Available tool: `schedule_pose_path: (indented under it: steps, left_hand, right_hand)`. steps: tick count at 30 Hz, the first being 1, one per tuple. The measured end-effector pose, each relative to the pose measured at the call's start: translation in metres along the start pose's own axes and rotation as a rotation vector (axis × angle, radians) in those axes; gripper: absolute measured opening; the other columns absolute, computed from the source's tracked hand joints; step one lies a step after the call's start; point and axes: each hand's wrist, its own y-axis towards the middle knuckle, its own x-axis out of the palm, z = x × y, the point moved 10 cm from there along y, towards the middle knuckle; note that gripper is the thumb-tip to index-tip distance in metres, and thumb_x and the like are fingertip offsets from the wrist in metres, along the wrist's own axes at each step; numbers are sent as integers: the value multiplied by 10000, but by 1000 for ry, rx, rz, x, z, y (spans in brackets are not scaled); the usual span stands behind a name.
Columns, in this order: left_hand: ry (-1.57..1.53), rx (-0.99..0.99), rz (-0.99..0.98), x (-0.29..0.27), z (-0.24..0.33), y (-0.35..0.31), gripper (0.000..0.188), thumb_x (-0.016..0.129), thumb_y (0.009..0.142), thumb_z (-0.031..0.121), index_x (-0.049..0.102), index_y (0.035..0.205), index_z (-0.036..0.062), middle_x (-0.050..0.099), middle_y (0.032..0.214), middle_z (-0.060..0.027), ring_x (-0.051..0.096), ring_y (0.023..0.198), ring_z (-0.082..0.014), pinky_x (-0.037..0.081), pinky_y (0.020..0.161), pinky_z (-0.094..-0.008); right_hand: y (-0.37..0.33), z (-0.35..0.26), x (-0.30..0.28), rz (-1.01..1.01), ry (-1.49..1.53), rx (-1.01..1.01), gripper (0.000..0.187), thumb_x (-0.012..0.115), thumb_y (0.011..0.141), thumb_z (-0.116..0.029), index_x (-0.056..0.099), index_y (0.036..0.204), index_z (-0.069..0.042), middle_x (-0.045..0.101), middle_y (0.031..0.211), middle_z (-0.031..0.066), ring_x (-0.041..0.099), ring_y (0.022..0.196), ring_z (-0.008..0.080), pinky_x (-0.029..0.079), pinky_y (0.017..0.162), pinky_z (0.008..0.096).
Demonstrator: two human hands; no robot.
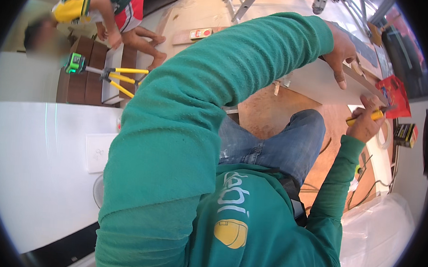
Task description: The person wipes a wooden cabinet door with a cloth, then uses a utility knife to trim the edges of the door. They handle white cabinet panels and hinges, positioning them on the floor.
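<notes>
A pale grey flat board (pixel 316 85) stands on its edge in front of my knees at the upper right. My left hand (pixel 341 50) reaches across and grips its far part, thumb on the pale face and other fingers over the top edge. My right hand (pixel 365 123) is closed around a yellow-handled utility knife (pixel 352 121) at the board's near right end. Its tip points right, by the board's corner, and the blade is too small to make out clearly. Beside that end lies a red packet (pixel 394 96).
A green laser level (pixel 75 63) stands on a yellow-legged tripod (pixel 126 71) at left, near another person (pixel 119 10) bending over brown boxes (pixel 75 75). A metal ladder (pixel 243 6) is at the top. Cables (pixel 364 197), a tape roll (pixel 383 135) and clear plastic sheeting (pixel 376 236) lie right.
</notes>
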Motion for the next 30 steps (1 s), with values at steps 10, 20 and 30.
schedule_pose_path:
  steps: [10,20,30]
  left_hand:
    - [-416,-166,369,-20,-87,-72,1044,592,768,954,729,1324,81,724,1310,-166,688,1229,-321,537,1036,-445]
    - [-720,-139,409,29,-96,-100,853,776,771,722,743,1327,75,734,1278,-199,675,1231,-329,505,1064,-400]
    - [-102,-113,457,-1,-53,-98,453,775,852,420,794,1116,52,765,1021,-168,732,953,-354,578,856,-463]
  right_hand:
    - [36,12,-11,-13,-22,178,516,837,915,-486,628,1104,-53,692,941,96,521,584,84,397,459,242]
    - [63,34,-4,-89,243,387,339,860,907,-370,595,926,-159,462,732,-46,423,620,81,348,560,252]
    - [87,43,1,-100,367,336,343,849,912,-332,571,841,-142,439,680,-33,456,598,106,376,545,292]
